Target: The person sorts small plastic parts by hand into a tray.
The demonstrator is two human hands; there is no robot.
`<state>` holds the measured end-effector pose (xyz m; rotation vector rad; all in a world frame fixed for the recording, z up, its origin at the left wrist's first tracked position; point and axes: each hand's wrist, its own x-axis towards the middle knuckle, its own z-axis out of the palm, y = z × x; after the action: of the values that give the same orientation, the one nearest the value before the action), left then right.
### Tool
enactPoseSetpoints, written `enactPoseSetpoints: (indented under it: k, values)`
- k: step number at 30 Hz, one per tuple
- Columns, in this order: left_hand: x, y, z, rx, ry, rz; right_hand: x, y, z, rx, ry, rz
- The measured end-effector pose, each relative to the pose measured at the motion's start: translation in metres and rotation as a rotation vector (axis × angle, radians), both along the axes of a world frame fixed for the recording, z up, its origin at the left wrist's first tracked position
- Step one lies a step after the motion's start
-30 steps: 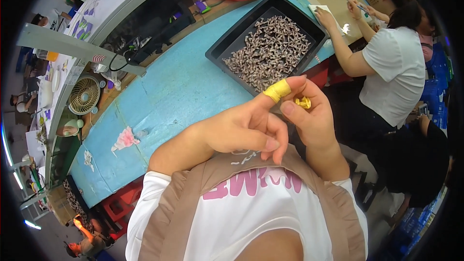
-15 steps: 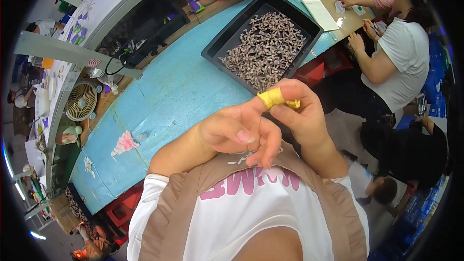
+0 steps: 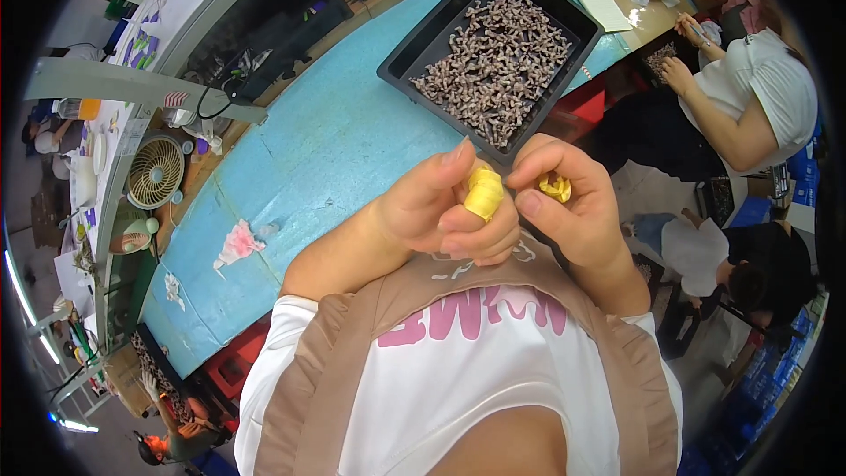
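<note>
Tube lights (image 3: pixel 30 301) glare at left; the desk (image 3: pixel 344 132) is evenly bright; fisheye distortion bends edges toward black corners.

The left hand (image 3: pixel 445 216) now bends its finger with the yellow wrap (image 3: pixel 483 194), which earlier pointed straight at the right hand (image 3: pixel 571 203); its thumb has swung upward. The yellow scrap (image 3: pixel 555 187) in the right fingers, against that wrap half a second ago, is apart. The white-shirted co-worker's (image 3: pixel 753 92) hands have left the pad (image 3: pixel 599 3).
</note>
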<state>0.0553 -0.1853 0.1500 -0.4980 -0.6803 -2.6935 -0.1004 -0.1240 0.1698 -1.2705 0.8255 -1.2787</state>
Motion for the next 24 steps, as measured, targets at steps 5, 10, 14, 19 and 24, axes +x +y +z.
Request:
enactPoseSetpoints:
  k: [5,10,14,19,24]
  values:
    - [0.007,0.01,0.001,0.025,-0.036,0.014,0.001,0.007,0.004,0.018,0.028,-0.024]
    - [0.021,0.008,0.005,-0.422,-0.4,0.315,-0.006,0.009,-0.007,0.163,-0.072,-0.065]
    - [0.024,0.01,0.011,-0.435,-0.483,0.252,-0.016,0.013,-0.006,0.165,-0.079,-0.148]
    - [0.016,0.011,0.017,-0.62,-0.653,0.374,-0.023,0.014,-0.012,0.047,-0.001,-0.18]
    - [0.009,0.012,0.023,-0.848,-0.797,0.524,-0.023,0.013,-0.013,0.086,-0.033,-0.188]
